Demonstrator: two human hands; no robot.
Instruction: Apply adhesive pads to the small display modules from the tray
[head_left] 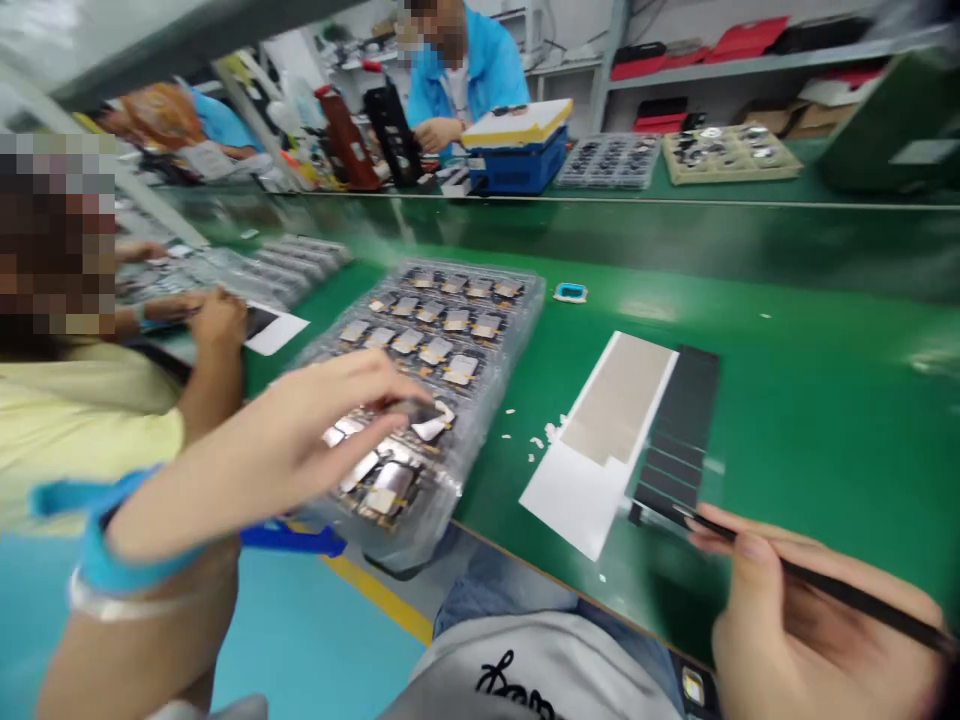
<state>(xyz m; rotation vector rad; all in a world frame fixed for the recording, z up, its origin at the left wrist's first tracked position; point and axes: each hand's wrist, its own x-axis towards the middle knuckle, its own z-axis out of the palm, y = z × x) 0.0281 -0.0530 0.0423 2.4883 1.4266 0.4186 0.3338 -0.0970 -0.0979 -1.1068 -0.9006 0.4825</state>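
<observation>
My left hand (330,415), with a blue band at the wrist, reaches over a clear plastic tray (521,335). Its thumb and fingers pinch a small electronic part (433,422) with a white and a dark face, just above the near rows. Rows of similar parts with silvery plates fill the tray. Black tweezers (840,588) lie in the grip of my right hand (787,610), their tips pointing left. Those tips are close to the lower end of a sheet of black strips (681,420). Left of that lies a white backing sheet with a beige area (619,400).
White scraps (551,432) dot the green table (825,420) between tray and sheets. A small blue-faced part (571,292) lies farther back. A co-worker (217,320) works close on my left; another (480,60) sits across, behind a blue box (517,165) and trays.
</observation>
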